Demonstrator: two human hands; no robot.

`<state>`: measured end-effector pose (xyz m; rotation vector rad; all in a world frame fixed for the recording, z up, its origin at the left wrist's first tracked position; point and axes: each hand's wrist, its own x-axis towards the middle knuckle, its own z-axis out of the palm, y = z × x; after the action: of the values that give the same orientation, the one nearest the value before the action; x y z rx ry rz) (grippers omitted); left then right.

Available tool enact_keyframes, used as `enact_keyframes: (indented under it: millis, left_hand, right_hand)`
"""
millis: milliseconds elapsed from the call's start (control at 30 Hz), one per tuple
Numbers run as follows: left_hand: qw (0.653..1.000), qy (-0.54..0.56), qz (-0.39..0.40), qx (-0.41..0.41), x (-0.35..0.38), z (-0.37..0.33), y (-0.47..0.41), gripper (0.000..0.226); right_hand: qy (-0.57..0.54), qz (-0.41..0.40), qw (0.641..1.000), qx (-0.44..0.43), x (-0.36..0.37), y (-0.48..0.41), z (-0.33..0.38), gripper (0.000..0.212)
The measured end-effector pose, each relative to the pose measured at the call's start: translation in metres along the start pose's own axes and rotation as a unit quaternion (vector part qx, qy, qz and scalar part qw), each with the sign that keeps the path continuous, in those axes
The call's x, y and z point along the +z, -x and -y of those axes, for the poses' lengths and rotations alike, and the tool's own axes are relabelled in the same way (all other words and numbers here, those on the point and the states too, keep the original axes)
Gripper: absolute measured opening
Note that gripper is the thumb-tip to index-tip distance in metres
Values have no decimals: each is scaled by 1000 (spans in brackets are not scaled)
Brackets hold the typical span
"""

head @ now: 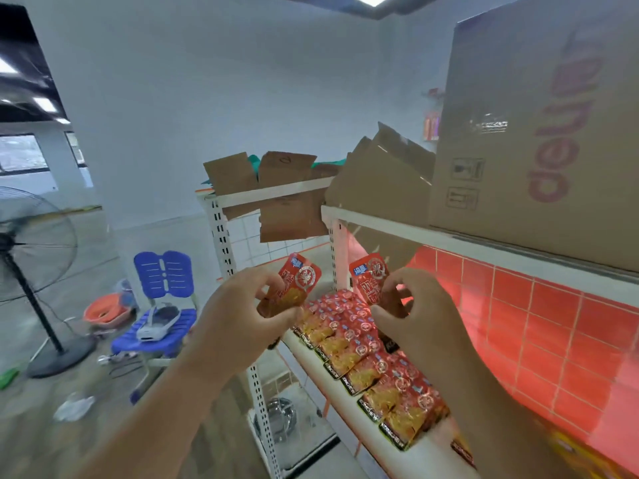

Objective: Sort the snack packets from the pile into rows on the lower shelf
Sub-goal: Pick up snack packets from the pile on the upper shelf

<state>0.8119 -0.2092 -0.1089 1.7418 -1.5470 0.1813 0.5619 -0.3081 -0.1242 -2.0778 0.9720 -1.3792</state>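
My left hand [242, 316] pinches a red snack packet [294, 285], held upright above the left end of the shelf. A second red snack packet [368, 281] of the same kind is pinched by my right hand [418, 316], a little to the right and at the same height. Below both hands, several matching red and yellow packets [373, 361] lie overlapping in rows on the white lower shelf [311, 354], running from the far end toward me. My right forearm hides part of the rows.
A large cardboard box [539, 133] and torn cardboard pieces [380, 178] sit on the upper shelf [397, 226]. Orange tiles line the shelf back [553, 326]. To the left stand a blue chair [162, 316] holding a white headset, a floor fan [31, 257] and an orange basin [103, 307].
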Motion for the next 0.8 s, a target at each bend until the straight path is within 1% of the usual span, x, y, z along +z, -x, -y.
enact_keyframes:
  millis: [200,400,500,667,800]
  left_hand:
    - [999,12,27,-15,45,40,-50,36]
    - [998,31,29,-47,86,86,-81,43]
    - [996,38,51,-60,107,114,-98,45]
    - [992,46,92,-66,149,172,-130,46]
    - [983,69,146,-82,190,231,-163,55]
  right_hand:
    - [-1,23,999,41,40,-44,-41,22]
    - [-8,58,995,84,78,-68,-73,27]
    - [-14,65,992,110,100,-79,-87,28]
    - [18,71,981,178,152,-96,-115,24]
    - [60,53,967,240,208,-109,-139,23]
